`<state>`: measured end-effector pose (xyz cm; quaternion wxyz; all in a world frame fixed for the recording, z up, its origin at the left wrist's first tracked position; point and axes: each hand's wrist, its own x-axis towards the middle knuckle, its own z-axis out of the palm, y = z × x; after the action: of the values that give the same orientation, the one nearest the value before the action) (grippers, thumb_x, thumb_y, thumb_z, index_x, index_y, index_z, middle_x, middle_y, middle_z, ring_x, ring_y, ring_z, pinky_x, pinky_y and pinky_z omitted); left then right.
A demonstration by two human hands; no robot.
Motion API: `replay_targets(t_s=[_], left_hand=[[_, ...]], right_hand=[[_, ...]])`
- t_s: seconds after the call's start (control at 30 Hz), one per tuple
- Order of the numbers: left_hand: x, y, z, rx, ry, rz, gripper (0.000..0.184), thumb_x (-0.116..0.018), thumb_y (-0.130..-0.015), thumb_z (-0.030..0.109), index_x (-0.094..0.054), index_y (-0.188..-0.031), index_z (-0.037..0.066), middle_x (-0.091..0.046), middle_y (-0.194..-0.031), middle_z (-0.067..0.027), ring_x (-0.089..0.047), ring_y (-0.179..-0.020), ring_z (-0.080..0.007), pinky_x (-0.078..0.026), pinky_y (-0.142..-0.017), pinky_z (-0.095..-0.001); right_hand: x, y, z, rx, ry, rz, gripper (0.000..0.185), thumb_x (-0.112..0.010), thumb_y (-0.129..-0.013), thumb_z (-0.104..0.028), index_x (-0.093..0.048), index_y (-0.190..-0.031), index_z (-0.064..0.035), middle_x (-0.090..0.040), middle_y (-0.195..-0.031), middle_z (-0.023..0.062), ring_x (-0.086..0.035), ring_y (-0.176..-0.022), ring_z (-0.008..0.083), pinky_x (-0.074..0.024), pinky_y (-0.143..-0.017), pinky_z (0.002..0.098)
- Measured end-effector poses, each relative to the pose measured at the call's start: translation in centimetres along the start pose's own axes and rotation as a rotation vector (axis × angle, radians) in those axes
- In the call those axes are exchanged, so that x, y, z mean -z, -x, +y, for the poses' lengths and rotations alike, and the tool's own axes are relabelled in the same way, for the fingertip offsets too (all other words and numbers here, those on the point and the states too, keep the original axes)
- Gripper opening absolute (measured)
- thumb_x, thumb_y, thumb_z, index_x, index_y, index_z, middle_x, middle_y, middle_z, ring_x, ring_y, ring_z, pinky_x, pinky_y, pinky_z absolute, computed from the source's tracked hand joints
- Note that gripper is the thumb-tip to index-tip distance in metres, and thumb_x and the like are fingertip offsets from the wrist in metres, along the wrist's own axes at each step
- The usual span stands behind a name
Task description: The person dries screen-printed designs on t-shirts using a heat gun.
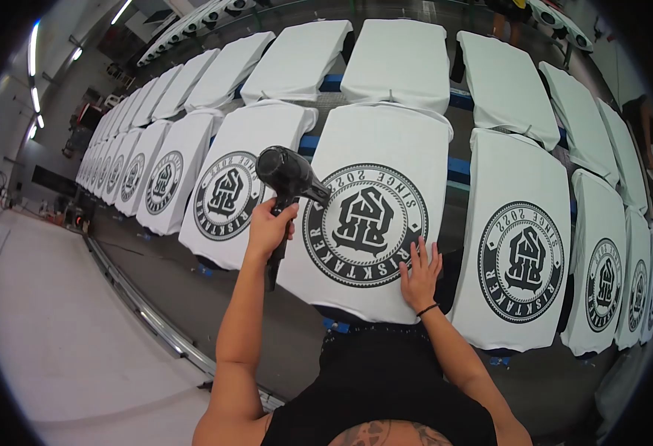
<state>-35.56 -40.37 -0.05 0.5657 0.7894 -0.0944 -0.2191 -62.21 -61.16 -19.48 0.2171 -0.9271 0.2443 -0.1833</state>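
Observation:
A black hair dryer (pixel 288 175) is upright in my left hand (pixel 272 227), whose fingers wrap round its handle. Its nozzle points right, over the left edge of a round black print (pixel 364 224) on a white shirt (pixel 386 141). My right hand (pixel 421 276) lies with fingers spread on the lower right of that print, near the shirt's edge. A dark band circles the right wrist. The shirt is stretched over a flat board.
More printed white shirts lie on boards to the left and to the right (pixel 521 260). Behind them runs a row of plain white shirts (pixel 397 63). A metal rail (pixel 144 312) curves along the lower left. Other people are partly visible at the top right and far right.

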Motion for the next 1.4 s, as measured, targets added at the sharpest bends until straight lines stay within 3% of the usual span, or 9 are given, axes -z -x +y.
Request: replay_targets(t_s=[0.3, 0.63, 0.97, 1.2, 1.4], left_hand=[[-4.3, -5.9, 2.3, -0.033, -0.026, -0.098, 0.022, -0.075, -0.089, 0.016, -0.065, -0.095, -0.002, -0.062, -0.068, -0.0037, -0.056, -0.049, -0.0104, -0.046, -0.044, -0.0271], [-9.9, -6.6, 4.8, -0.030, 0.022, -0.314, 0.022, -0.075, -0.090, 0.015, -0.064, -0.094, -0.003, -0.064, -0.071, -0.0050, -0.057, -0.051, -0.0102, -0.046, -0.045, -0.0268], [-13.6, -2.1, 5.1, -0.004, 0.024, -0.453, 0.022, -0.074, -0.091, 0.018, -0.065, -0.092, -0.002, -0.061, -0.061, -0.0036, -0.054, -0.047, -0.0096, -0.043, -0.045, -0.0250], [-14.5, 3.0, 5.0, 0.007, -0.015, -0.586, 0.022, -0.072, -0.093, 0.018, -0.064, -0.099, -0.002, -0.058, -0.059, -0.0007, -0.055, -0.048, -0.0085, -0.044, -0.045, -0.0247], [-13.3, 7.5, 4.6, 0.051, -0.161, -0.593, 0.028, -0.073, -0.093, 0.019, -0.064, -0.105, -0.004, -0.059, -0.060, -0.0010, -0.056, -0.049, -0.0084, -0.044, -0.046, -0.0243]], right_hand=[[0.7, -0.3, -0.4, 0.013, -0.020, 0.012, 0.061, -0.064, -0.093, -0.027, -0.048, -0.147, -0.0033, -0.039, -0.159, 0.0110, -0.025, -0.148, 0.0432, -0.0135, -0.120, 0.0599], [0.7, -0.4, -0.4, -0.010, -0.012, 0.008, 0.062, -0.062, -0.094, -0.033, -0.048, -0.145, -0.0019, -0.039, -0.158, 0.0114, -0.026, -0.146, 0.0446, -0.0159, -0.118, 0.0630], [0.4, -0.2, -0.3, -0.036, -0.044, 0.033, 0.062, -0.062, -0.094, -0.031, -0.047, -0.147, -0.0018, -0.039, -0.158, 0.0126, -0.026, -0.147, 0.0440, -0.0159, -0.119, 0.0609], [0.1, 1.2, 1.7, -0.130, -0.116, 0.207, 0.055, -0.059, -0.097, -0.026, -0.048, -0.145, -0.0006, -0.041, -0.157, 0.0130, -0.030, -0.145, 0.0419, -0.0201, -0.119, 0.0562], [1.4, 3.9, 3.3, -0.159, -0.137, 0.209, 0.054, -0.059, -0.097, -0.024, -0.050, -0.143, 0.0014, -0.042, -0.157, 0.0135, -0.029, -0.145, 0.0420, -0.0209, -0.119, 0.0540]])
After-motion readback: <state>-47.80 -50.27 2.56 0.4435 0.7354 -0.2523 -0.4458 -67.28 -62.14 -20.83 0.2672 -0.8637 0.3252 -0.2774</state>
